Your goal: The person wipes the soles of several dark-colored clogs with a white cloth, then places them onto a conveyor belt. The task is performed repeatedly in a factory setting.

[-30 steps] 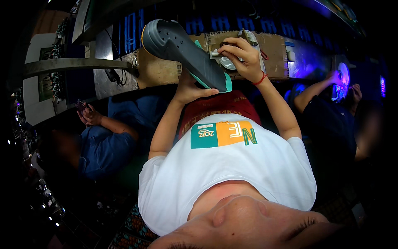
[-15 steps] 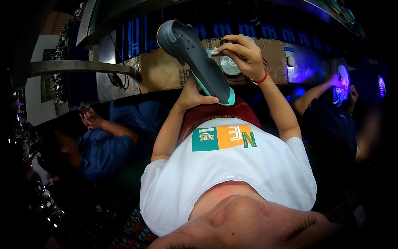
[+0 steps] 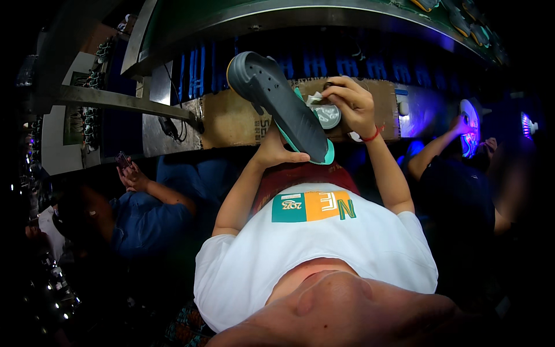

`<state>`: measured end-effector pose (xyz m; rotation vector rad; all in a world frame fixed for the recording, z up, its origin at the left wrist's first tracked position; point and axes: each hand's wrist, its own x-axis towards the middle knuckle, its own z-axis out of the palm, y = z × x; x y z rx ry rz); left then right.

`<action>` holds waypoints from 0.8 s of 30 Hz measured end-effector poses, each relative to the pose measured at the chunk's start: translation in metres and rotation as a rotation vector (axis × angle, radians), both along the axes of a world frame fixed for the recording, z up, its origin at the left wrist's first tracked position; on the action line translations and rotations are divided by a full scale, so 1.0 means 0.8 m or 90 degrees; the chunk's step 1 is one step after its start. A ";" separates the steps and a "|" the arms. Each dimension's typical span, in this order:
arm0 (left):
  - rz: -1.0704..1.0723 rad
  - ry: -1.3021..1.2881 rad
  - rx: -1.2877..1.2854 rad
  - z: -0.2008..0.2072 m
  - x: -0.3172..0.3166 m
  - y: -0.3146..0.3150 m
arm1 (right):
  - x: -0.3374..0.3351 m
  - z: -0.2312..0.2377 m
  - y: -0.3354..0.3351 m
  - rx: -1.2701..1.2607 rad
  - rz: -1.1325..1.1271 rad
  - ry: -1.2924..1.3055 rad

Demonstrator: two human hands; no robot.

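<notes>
Just before cardboard bench front (image 3: 231, 118): left hand (image 3: 276, 155) gripping grey shoe (image 3: 280, 104) at teal-edged heel end, sole tilted up for access, right hand (image 3: 351, 103) closed around small round tin (image 3: 327, 114) touching shoe's right side.
</notes>
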<state>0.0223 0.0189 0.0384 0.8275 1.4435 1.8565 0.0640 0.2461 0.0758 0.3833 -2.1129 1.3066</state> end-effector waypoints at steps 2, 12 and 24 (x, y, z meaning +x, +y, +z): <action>0.036 0.117 -0.002 0.013 -0.017 0.013 | 0.018 0.002 0.003 -0.156 -0.068 -0.007; 0.527 0.150 0.213 0.143 -0.284 0.151 | 0.089 -0.007 0.027 -0.290 -0.138 -0.039; 0.659 0.718 -0.370 0.092 -0.301 0.056 | 0.145 -0.049 0.030 -0.326 -0.193 -0.146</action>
